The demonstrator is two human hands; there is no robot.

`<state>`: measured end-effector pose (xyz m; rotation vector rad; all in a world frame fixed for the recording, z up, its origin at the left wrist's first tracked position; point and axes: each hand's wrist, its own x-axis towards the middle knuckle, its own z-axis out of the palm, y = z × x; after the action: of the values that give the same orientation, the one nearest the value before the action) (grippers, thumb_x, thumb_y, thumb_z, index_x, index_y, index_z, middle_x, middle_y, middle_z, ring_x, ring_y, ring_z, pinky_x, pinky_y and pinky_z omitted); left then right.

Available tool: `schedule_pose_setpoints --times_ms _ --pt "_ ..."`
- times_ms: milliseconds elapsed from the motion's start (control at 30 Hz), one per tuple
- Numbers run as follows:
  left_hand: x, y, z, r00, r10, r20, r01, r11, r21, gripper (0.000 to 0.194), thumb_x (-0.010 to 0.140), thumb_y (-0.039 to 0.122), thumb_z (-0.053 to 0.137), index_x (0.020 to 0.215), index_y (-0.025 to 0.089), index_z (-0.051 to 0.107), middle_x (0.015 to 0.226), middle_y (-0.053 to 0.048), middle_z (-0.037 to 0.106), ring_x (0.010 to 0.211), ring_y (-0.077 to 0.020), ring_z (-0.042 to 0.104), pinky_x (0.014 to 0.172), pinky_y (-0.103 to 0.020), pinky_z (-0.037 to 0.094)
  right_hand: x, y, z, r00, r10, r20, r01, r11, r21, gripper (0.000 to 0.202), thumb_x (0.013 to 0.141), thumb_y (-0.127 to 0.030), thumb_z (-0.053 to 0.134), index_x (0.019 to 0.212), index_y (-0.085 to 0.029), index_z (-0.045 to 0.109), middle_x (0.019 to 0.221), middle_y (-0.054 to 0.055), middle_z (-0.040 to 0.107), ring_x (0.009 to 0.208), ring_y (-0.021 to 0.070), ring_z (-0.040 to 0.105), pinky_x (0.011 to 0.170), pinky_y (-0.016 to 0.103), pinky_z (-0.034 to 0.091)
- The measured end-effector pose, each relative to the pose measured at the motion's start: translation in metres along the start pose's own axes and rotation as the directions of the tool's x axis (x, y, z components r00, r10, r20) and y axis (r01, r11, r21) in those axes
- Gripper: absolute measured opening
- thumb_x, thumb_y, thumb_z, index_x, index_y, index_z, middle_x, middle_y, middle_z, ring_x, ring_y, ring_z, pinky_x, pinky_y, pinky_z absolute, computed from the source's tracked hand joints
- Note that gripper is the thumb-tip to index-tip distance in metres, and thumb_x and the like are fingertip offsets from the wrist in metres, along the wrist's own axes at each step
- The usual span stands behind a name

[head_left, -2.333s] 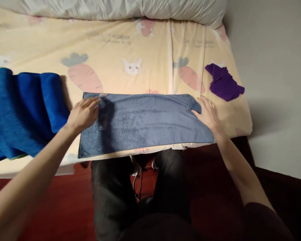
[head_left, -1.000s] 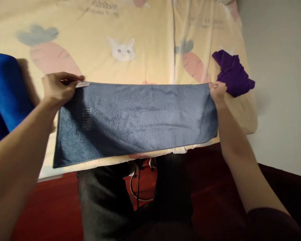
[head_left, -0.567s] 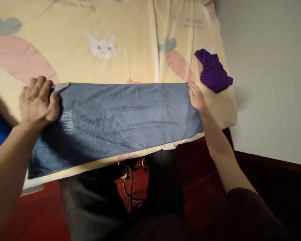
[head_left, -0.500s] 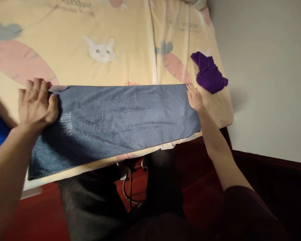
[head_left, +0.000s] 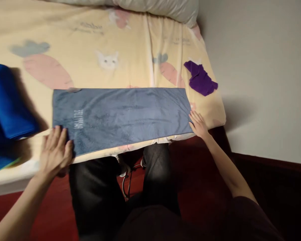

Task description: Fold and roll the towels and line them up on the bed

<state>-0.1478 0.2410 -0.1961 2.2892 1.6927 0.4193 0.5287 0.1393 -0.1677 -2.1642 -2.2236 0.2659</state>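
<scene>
A long blue-grey towel (head_left: 130,113) lies flat along the near edge of the bed, with pale lettering close to its left end. At the towel's near left corner, my left hand (head_left: 55,150) rests palm down, fingers stretched out and thumb apart, touching the edge. My right hand (head_left: 198,125) is at the right end, lower down that side, its fingers extended flat against the border. Neither hand appears to grip the cloth, though the undersides of the fingers are hidden.
A crumpled purple cloth (head_left: 202,79) lies at the right on the yellow patterned bed sheet (head_left: 130,50). Folded bright blue fabric (head_left: 10,103) sits at the far left. A grey pillow (head_left: 163,8) is at the back, and a white wall (head_left: 261,73) borders the right side.
Both hands have moved down along the towel's ends toward the near edge. The towel's left end now looks straighter. My view has shifted, bringing in the pillow and more blue fabric.
</scene>
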Motion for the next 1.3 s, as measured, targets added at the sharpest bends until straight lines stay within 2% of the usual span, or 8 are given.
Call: schedule_pose_setpoints --times_ms 167,367,600,733,900,1033,1200,1300 --pt "-0.012 -0.003 0.004 0.999 -0.051 -0.012 0.051 0.997 0.061 0.074 0.105 0.045 0.028 0.161 -0.002 0.035 0.171 -0.025 0.025 0.163 -0.0308 0.017 0.132 -0.055 0.012 -0.013 -0.016 0.02 1.0 0.002 0.01 -0.002 1.0 0.012 0.066 0.104 -0.033 0.034 0.167 -0.015 0.031 0.173 0.011 0.029 0.163 0.0269 0.024 0.135 0.056 0.019" --pt "-0.048 0.003 0.006 0.992 -0.126 -0.01 0.127 0.99 0.065 0.074 0.106 0.046 0.025 0.164 0.0 0.031 0.172 -0.024 0.023 0.164 -0.0299 0.014 0.133 -0.054 0.008 -0.023 -0.018 0.029 1.0 0.006 -0.021 -0.006 1.0 -0.004 0.067 0.103 -0.033 0.031 0.168 -0.015 0.029 0.174 0.011 0.028 0.163 0.0262 0.026 0.135 0.054 0.019" --pt "-0.098 0.011 0.008 0.962 -0.273 -0.015 0.272 0.962 -0.015 0.074 0.105 0.044 0.026 0.165 0.0 0.028 0.172 -0.026 0.022 0.164 -0.0347 0.015 0.131 -0.061 0.012 -0.057 -0.011 0.016 0.998 0.067 0.008 -0.067 0.997 -0.027 0.069 0.102 -0.039 0.031 0.167 -0.014 0.03 0.172 0.015 0.031 0.162 0.0278 0.028 0.134 0.054 0.021" --pt "-0.14 0.029 0.011 0.931 -0.361 0.052 0.365 0.924 -0.115 0.069 0.103 0.039 0.026 0.161 0.002 0.039 0.168 -0.027 0.032 0.161 -0.038 0.023 0.129 -0.064 0.019 -0.078 -0.016 0.007 0.992 0.117 0.042 -0.116 0.992 -0.044 0.07 0.099 -0.04 0.036 0.164 -0.015 0.034 0.17 0.018 0.036 0.161 0.0316 0.029 0.132 0.061 0.021" --pt "-0.211 0.084 0.018 0.866 -0.488 0.105 0.495 0.814 -0.303 0.073 0.106 0.047 0.022 0.163 0.003 0.036 0.163 -0.026 0.042 0.157 -0.0341 0.035 0.13 -0.053 0.03 -0.104 -0.073 0.009 0.98 0.197 0.019 -0.197 0.98 0.033 0.072 0.1 -0.043 0.038 0.16 -0.005 0.038 0.168 0.026 0.033 0.161 0.0384 0.027 0.131 0.065 0.022" --pt "-0.249 0.132 0.021 0.89 -0.456 0.017 0.445 0.859 -0.253 0.078 0.103 0.051 0.036 0.167 0.007 0.027 0.173 -0.023 0.024 0.162 -0.0358 0.021 0.132 -0.053 0.026 -0.115 -0.142 0.014 0.996 -0.034 0.078 0.014 0.972 0.235 0.069 0.101 -0.045 0.043 0.162 -0.013 0.038 0.17 0.02 0.034 0.16 0.0328 0.031 0.131 0.056 0.03" --pt "-0.243 0.169 0.014 0.932 -0.36 0.047 0.361 0.903 -0.232 0.064 0.099 0.045 0.046 0.157 0.017 0.05 0.172 -0.017 0.03 0.163 -0.0427 0.009 0.128 -0.071 0.016 -0.093 -0.197 -0.003 0.923 -0.303 0.237 0.203 0.908 0.367 0.051 0.101 -0.041 0.056 0.149 -0.025 0.059 0.162 0.012 0.051 0.151 0.031 0.048 0.128 0.054 0.038" --pt "-0.222 0.189 0.015 0.942 -0.277 0.189 0.334 0.834 -0.439 0.057 0.098 0.043 0.048 0.149 0.021 0.058 0.16 -0.014 0.051 0.159 -0.0386 0.03 0.13 -0.066 0.015 -0.062 -0.21 -0.028 0.885 -0.33 0.329 0.205 0.909 0.363 0.044 0.103 -0.037 0.056 0.143 -0.023 0.065 0.151 0.013 0.062 0.143 0.0311 0.058 0.124 0.051 0.042"
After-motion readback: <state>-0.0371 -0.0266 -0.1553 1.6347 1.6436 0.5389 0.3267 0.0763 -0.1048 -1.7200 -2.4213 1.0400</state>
